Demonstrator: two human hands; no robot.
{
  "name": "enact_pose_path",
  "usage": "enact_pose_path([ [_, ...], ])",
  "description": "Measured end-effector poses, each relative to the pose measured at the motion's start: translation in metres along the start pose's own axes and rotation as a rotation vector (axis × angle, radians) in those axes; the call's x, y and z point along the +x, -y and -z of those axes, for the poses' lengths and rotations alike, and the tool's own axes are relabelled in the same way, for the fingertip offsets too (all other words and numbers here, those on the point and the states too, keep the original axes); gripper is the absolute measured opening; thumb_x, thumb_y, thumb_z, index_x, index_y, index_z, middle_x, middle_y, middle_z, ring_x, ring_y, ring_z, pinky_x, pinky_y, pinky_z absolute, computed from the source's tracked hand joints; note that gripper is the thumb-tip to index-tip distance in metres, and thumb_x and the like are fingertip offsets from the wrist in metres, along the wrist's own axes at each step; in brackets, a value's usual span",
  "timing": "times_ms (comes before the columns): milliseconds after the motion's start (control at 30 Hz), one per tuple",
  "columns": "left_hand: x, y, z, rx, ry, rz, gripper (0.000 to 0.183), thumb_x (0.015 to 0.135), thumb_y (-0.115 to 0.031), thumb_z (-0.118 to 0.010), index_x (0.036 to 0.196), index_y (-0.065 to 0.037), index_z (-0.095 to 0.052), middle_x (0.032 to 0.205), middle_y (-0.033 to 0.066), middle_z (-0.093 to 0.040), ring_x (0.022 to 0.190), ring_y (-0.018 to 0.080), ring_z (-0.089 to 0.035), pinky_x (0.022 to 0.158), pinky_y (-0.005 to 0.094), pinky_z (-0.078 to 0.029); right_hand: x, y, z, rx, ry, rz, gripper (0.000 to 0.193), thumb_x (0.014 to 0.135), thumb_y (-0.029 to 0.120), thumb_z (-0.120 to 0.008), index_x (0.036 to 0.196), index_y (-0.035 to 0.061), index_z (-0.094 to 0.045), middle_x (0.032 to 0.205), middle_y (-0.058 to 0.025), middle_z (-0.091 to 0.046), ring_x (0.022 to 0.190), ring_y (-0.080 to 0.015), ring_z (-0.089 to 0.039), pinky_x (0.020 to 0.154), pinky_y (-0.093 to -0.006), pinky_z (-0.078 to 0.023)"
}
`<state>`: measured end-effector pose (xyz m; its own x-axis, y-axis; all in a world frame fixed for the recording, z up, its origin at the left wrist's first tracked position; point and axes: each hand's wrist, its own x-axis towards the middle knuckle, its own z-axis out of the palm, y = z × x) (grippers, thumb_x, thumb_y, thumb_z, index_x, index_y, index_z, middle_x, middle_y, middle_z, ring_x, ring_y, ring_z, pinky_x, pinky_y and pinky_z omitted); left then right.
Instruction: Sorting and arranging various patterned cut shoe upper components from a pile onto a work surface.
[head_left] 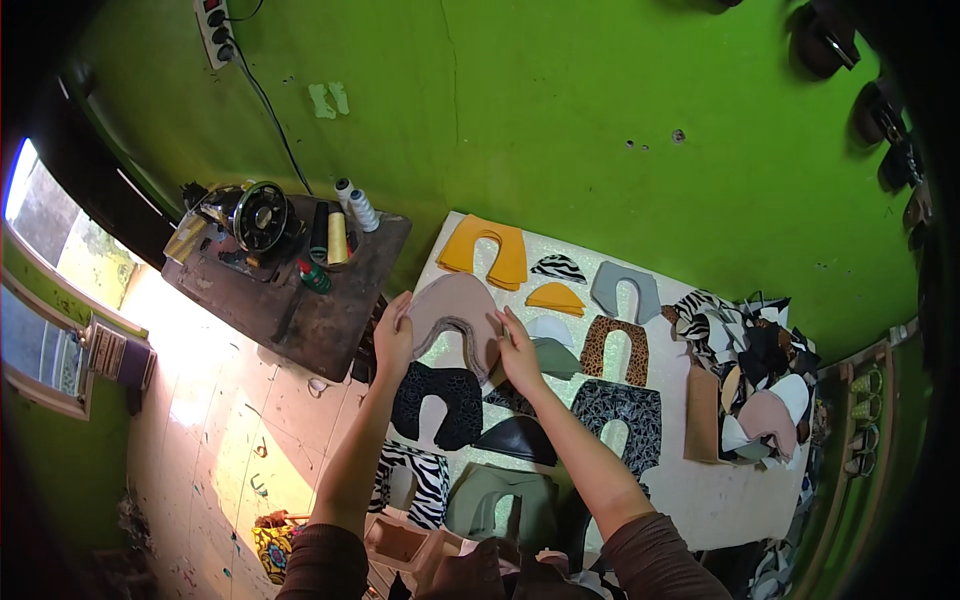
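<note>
Between my two hands is a stack of pinkish-beige U-shaped cut pieces (455, 293), its curved end pointing away from me. My left hand (393, 338) grips the stack's left edge, and my right hand (519, 357) has its fingers at the right edge. Just beyond lies a yellow U-shaped stack (485, 248). Nearer me is a black patterned U-shaped stack (425, 392), with a black half-moon piece (518, 438) beside it. A green half-moon stack (555, 360) lies right of my right hand, partly under a white one (550, 329).
More U-shaped stacks on the table are grey (625, 285), leopard (617, 341), grey-black patterned (618, 405), zebra (428, 470) and olive (480, 493). A box of scraps (703, 410) stands right. At left, a sewing machine (258, 217) and thread cones (363, 210) sit on a dark table.
</note>
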<state>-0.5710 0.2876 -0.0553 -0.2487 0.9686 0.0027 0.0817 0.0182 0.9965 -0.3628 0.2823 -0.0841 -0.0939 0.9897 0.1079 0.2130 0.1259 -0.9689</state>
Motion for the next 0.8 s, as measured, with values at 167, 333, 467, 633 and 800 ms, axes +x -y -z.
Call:
enact_pose_path([
  [167, -0.046, 0.001, -0.034, 0.21, 0.01, -0.239, 0.036, 0.08, 0.005, -0.042, 0.114, 0.0, -0.051, 0.111, 0.0155, -0.055, 0.105, 0.0217, -0.053, 0.086, 0.0266, -0.04, -0.038, 0.015, 0.019, -0.162, -0.046, 0.155, 0.035, 0.077, -0.001, -0.04, 0.11, 0.0031, -0.053, 0.116, -0.0183, -0.049, 0.107, -0.0336, -0.048, 0.091, -0.0339, -0.038],
  [333, -0.102, -0.027, -0.109, 0.225, 0.216, -0.206, 0.034, 0.078, 0.003, -0.046, 0.112, -0.003, -0.053, 0.103, 0.0162, -0.057, 0.09, 0.0218, -0.057, 0.077, 0.0257, -0.043, -0.082, 0.033, 0.074, -0.096, -0.036, 0.088, 0.024, 0.077, -0.002, -0.043, 0.096, -0.0001, -0.058, 0.09, -0.0161, -0.058, 0.082, -0.0283, -0.058, 0.073, -0.0313, -0.045],
  [467, -0.143, -0.046, -0.166, 0.199, 0.306, -0.292, 0.033, 0.079, 0.003, -0.045, 0.111, -0.003, -0.053, 0.103, 0.0164, -0.056, 0.092, 0.0262, -0.056, 0.079, 0.0283, -0.044, -0.11, 0.042, 0.13, -0.096, -0.074, 0.088, 0.023, 0.077, -0.003, -0.043, 0.095, -0.0013, -0.058, 0.089, -0.0152, -0.059, 0.081, -0.025, -0.059, 0.072, -0.0301, -0.046],
  [633, -0.199, -0.068, -0.246, 0.114, 0.471, -0.268, 0.032, 0.081, 0.001, -0.045, 0.112, -0.001, -0.05, 0.1, 0.0152, -0.056, 0.089, 0.0222, -0.058, 0.078, 0.0282, -0.045, -0.145, 0.049, 0.213, -0.058, -0.126, 0.072, 0.02, 0.079, -0.004, -0.042, 0.092, -0.0031, -0.057, 0.085, -0.0119, -0.059, 0.08, -0.0182, -0.059, 0.072, -0.0264, -0.045],
  [800, -0.235, -0.071, -0.314, 0.029, 0.496, -0.268, 0.032, 0.082, 0.001, -0.045, 0.114, -0.001, -0.049, 0.1, 0.0156, -0.055, 0.092, 0.0213, -0.058, 0.078, 0.0274, -0.045, -0.169, 0.038, 0.29, -0.147, -0.152, 0.156, 0.017, 0.079, -0.001, -0.044, 0.089, -0.0022, -0.057, 0.084, -0.0154, -0.058, 0.078, -0.0261, -0.059, 0.069, -0.0309, -0.046],
])
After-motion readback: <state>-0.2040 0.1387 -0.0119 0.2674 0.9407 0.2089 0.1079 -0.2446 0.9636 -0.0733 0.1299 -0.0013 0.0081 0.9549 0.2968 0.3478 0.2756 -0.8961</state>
